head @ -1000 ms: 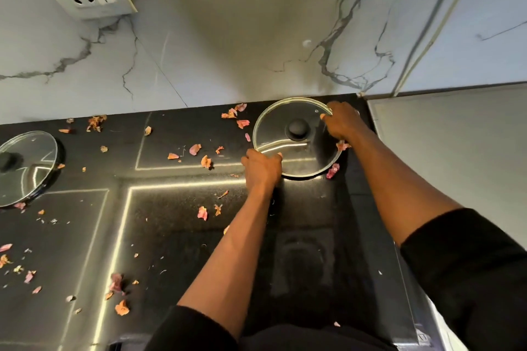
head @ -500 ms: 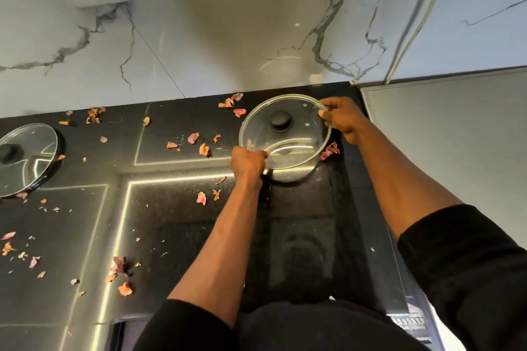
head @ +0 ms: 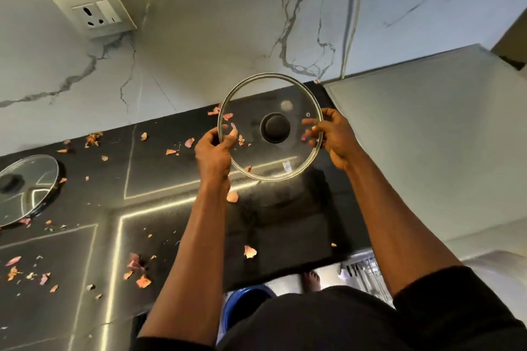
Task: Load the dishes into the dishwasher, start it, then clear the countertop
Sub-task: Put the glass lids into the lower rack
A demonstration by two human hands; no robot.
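A round glass lid (head: 256, 156) with a metal rim and a black knob hangs tilted in the air above the black countertop (head: 171, 225). My left hand (head: 214, 153) grips its left rim, thumb on the glass. My right hand (head: 332, 136) holds the right rim. A second glass lid (head: 25, 188) lies flat on the counter at the far left. Part of a dishwasher rack (head: 368, 273) shows below the counter's front edge at the right.
Pink and orange peel scraps (head: 137, 268) are scattered over the counter. A marble wall with a socket (head: 95, 12) rises behind. A pale grey appliance top (head: 427, 136) adjoins the counter on the right. A blue bin (head: 242, 305) stands on the floor by my foot.
Both hands have lifted the lid off the counter and tipped it up toward me. The view has pulled back, revealing the counter's front edge, floor and rack.
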